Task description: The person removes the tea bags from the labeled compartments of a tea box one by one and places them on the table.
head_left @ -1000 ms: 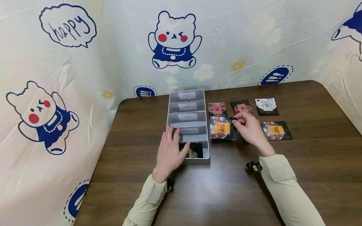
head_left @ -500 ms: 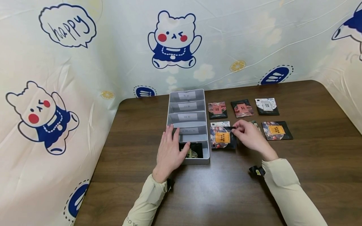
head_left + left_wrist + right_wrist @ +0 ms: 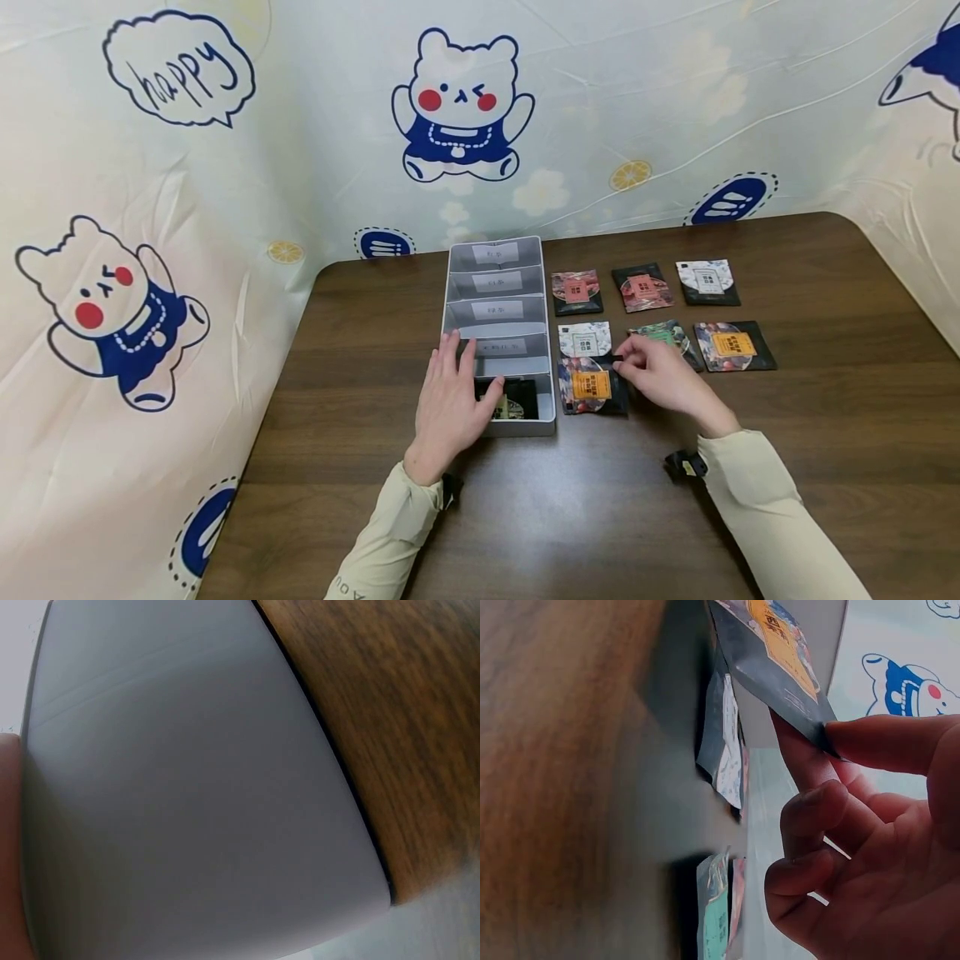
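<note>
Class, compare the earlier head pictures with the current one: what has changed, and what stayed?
The right hand, pinching a flat black packet with an orange label throughout, has drawn it toward the person, uncovering a white-printed packet. The left hand stays on the grey, rectangular divided tray; the other packets lie unmoved.

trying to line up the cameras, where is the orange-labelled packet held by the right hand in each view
Head: the orange-labelled packet is below and right of centre, pinched by the right hand.
Left wrist: not in it.
Right wrist: packet at the top, right of centre, cut off.
Shared landmark: brown table, in all three views.
</note>
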A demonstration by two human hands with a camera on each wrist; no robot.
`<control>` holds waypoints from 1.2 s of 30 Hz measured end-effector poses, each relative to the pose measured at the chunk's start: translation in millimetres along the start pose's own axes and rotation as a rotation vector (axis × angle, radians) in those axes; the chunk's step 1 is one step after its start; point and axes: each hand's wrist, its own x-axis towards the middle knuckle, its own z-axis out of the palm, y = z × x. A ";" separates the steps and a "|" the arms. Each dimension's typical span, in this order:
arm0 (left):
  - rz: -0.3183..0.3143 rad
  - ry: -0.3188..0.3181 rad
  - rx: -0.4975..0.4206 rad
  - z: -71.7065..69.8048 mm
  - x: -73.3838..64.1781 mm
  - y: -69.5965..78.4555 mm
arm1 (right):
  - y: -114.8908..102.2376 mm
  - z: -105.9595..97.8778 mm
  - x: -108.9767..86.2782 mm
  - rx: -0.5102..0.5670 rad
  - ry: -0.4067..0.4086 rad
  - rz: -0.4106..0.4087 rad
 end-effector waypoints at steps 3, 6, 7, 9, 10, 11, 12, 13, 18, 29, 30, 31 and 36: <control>-0.001 0.000 0.000 0.0 -0.1 0.2 | 1.7 1.3 -0.4 -0.010 -0.008 0.002; 0.000 -0.001 -0.001 -0.3 0.1 0.6 | 4.4 2.8 -0.8 -0.015 -0.018 0.005; 0.000 -0.001 0.000 -0.4 0.2 0.7 | 5.1 3.3 -0.9 -0.014 -0.022 0.006; 0.000 -0.001 0.002 -0.7 0.6 1.0 | 6.3 4.4 -1.2 -0.015 -0.029 0.005; 0.001 -0.001 0.003 -0.9 0.9 1.1 | 6.7 4.9 -1.5 -0.018 -0.031 0.006; 0.001 -0.002 0.004 -0.9 1.1 1.2 | 7.1 5.3 -1.8 -0.022 -0.033 0.003; 0.001 -0.002 0.005 -0.9 1.4 1.2 | 7.7 5.8 -2.2 -0.027 -0.035 0.003; 0.003 -0.001 0.007 -0.9 1.5 1.2 | 8.0 6.1 -2.5 -0.031 -0.038 0.003; 0.011 0.012 0.006 -0.8 1.6 1.4 | 11.6 7.6 -4.4 -0.052 -0.057 0.001; 0.016 0.027 -0.004 -1.0 0.4 1.0 | 12.6 10.8 -6.8 -0.098 -0.107 0.015; 0.016 0.028 -0.005 -1.0 0.3 0.9 | 12.3 11.3 -7.0 -0.102 -0.109 0.013; 0.017 0.030 -0.006 -1.0 0.1 1.0 | 12.1 11.7 -7.3 -0.105 -0.109 0.012; 0.014 0.023 -0.002 -1.5 -0.5 1.0 | 11.1 13.0 -8.3 -0.111 -0.114 0.019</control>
